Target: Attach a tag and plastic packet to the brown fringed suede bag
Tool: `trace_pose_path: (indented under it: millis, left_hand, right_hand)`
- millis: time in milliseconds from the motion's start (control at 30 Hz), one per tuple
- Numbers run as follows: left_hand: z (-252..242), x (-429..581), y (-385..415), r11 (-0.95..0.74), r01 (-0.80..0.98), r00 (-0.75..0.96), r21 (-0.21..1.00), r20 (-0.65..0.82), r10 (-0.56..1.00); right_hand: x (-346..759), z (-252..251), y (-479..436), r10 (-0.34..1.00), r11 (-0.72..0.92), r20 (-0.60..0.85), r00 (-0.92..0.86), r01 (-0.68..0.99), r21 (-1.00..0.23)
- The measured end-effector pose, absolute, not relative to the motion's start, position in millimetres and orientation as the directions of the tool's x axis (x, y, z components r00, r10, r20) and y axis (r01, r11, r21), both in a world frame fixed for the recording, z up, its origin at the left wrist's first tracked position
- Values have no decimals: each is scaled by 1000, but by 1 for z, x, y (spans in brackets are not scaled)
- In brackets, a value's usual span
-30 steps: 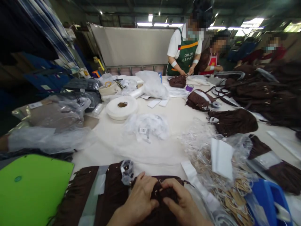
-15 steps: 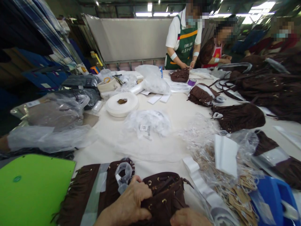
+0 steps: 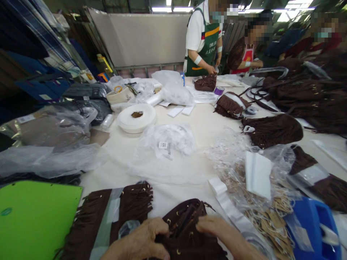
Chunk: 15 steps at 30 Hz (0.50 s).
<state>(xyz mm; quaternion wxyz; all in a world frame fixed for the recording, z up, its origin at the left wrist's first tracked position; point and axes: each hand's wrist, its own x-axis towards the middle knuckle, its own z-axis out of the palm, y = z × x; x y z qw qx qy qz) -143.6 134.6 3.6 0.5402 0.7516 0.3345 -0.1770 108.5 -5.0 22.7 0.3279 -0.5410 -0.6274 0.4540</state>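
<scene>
A dark brown bag (image 3: pixel 189 238) with gold eyelets lies at the bottom centre, its top gathered and partly open. My left hand (image 3: pixel 141 238) grips its left edge, thumb and fingers closed on the material. On the bag's right upper rim rests my right hand (image 3: pixel 217 231), fingers bent over it; their tips are partly hidden. Left of the bag lies a flat fringed brown piece (image 3: pixel 130 206) with a pale band across it. A clear plastic loop (image 3: pixel 128 228) sits beside my left hand.
A green board (image 3: pixel 38 220) lies at left, a blue holder (image 3: pixel 311 227) and tags (image 3: pixel 273 227) at right. Ahead are a white roll (image 3: pixel 137 118), clear plastic (image 3: pixel 173 141) and brown fringed bags (image 3: pixel 273 130). A person in a green apron (image 3: pixel 208 47) handles a bag across the table.
My right hand has moved up onto the bag's rim. The plastic loop has shifted down beside my left hand. Across the table, the person's hand has risen from the small bag.
</scene>
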Motion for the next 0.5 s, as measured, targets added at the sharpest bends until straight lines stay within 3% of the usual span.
trace_pose_path:
  millis: [133, 200, 333, 500]
  left_hand:
    - [8, -137, 130, -158, 672, 730, 724, -610, 309]
    - [9, -136, 131, -234, 676, 735, 699, -615, 286]
    - [4, -142, 130, -513, 677, 715, 527, -636, 290]
    - [6, -149, 136, -684, 611, 727, 398, -624, 287]
  right_hand:
    - [110, 1, 27, 953, 24, -131, -275, 499, -867]
    - [104, -11, 39, 932, 72, -134, -338, 533, -843]
    - [101, -22, 45, 913, 196, -86, -398, 613, -765]
    - [115, -16, 41, 906, 310, -16, -423, 689, -655]
